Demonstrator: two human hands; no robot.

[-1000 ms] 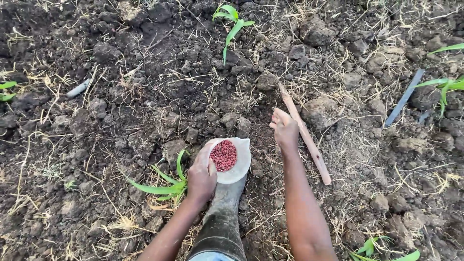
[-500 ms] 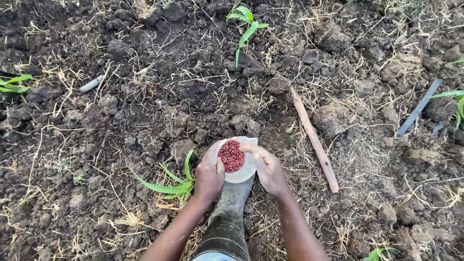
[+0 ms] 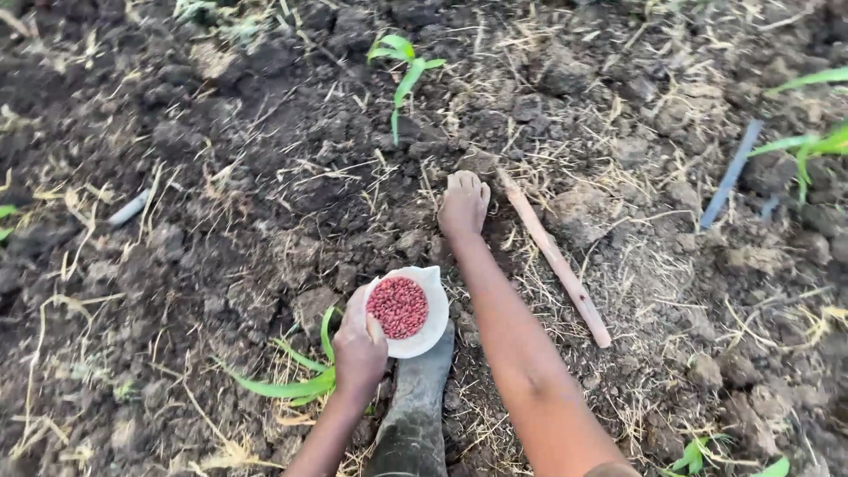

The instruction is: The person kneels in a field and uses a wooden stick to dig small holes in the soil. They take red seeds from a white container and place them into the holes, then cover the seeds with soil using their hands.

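Observation:
My left hand grips the near rim of a small white bowl filled with red beans. The bowl hovers just above my muddy rubber boot. My right hand reaches forward past the bowl and hangs fingers down over the dark tilled soil. Its fingers are bunched together; I cannot see whether they hold beans. A wooden stick lies on the ground just to the right of that hand.
Young green seedlings stand in the soil: one ahead, one by my left hand, others at the right edge. A dark pipe piece lies at the right and a pale pipe piece at the left. Dry straw and clods lie all around.
My right hand went from the soil to the bowl of beans, then stretched forward to the ground beside the stick. The left hand kept the bowl steady.

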